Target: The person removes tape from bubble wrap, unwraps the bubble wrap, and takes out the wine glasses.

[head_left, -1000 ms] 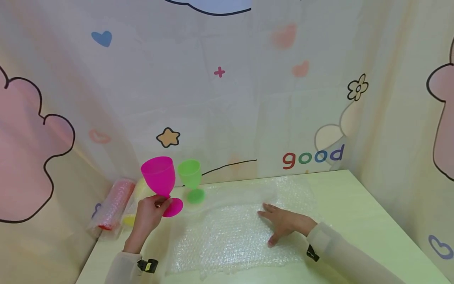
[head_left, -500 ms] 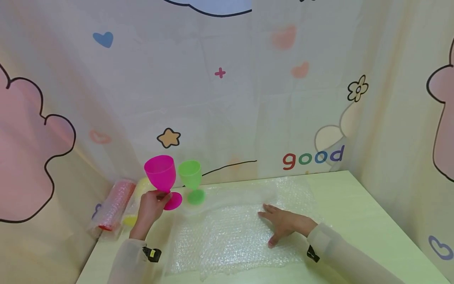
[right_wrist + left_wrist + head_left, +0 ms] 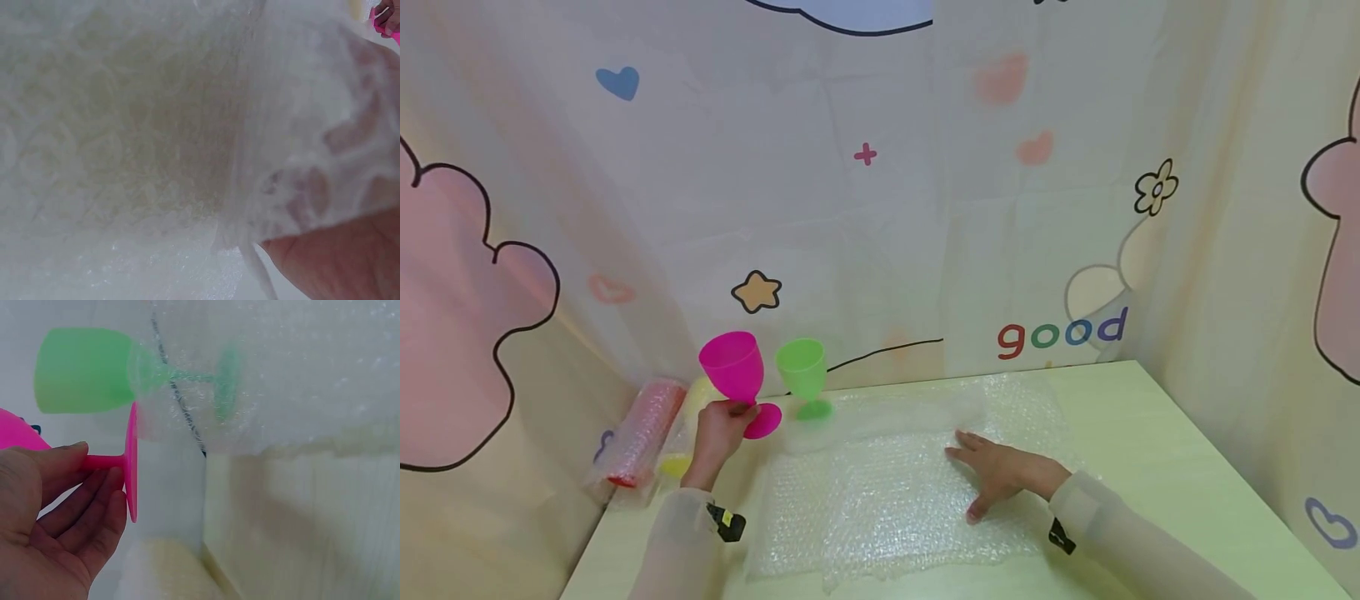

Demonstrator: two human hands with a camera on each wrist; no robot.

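Observation:
My left hand (image 3: 718, 437) pinches the stem of a pink plastic goblet (image 3: 733, 367), which tilts to the left with its foot beside the fingertips. Just right of it, a green goblet (image 3: 802, 367) stands upright. In the left wrist view, a clear sheet of bubble wrap (image 3: 312, 375) overlaps the stem and foot of the green goblet (image 3: 84, 370). Spread fingers of my right hand (image 3: 1003, 467) rest on the bubble wrap (image 3: 895, 500) in the head view. Through a layer of the wrap (image 3: 156, 125), the right wrist view shows part of that hand (image 3: 337, 262).
At the left end of the table (image 3: 1187, 467) lies a red item rolled in bubble wrap (image 3: 647, 429). Beside it is a yellow wrapped item (image 3: 676, 465), partly hidden behind my left hand. A printed curtain (image 3: 880, 233) stands along the table's back edge.
My left hand moves slightly up and right, then a little back left, with the pink goblet. The wrap's upper left edge now covers more of the green goblet's foot. My right hand stays put.

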